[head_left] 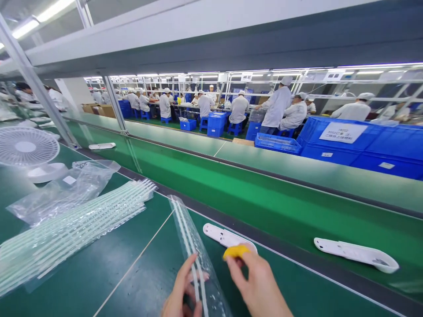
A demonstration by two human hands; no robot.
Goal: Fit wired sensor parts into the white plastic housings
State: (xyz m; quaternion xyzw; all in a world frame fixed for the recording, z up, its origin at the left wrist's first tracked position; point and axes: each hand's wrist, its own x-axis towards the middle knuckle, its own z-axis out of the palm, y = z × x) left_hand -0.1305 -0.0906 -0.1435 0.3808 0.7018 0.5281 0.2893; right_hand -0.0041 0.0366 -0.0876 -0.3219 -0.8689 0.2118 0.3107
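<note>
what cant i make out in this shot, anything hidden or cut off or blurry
All in the head view:
- Yellow thing: blurred and partly covered by the right hand; I can't tell what it is.
- White part beyond it: one end partly hidden behind the yellow thing and that hand.
- Clear sleeve: near end cut off by the bottom edge.
- Small label on a blue bin: too small to read.

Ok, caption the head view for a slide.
Left hand holds white-striped clear film; right hand pinches a yellow item.
</note>
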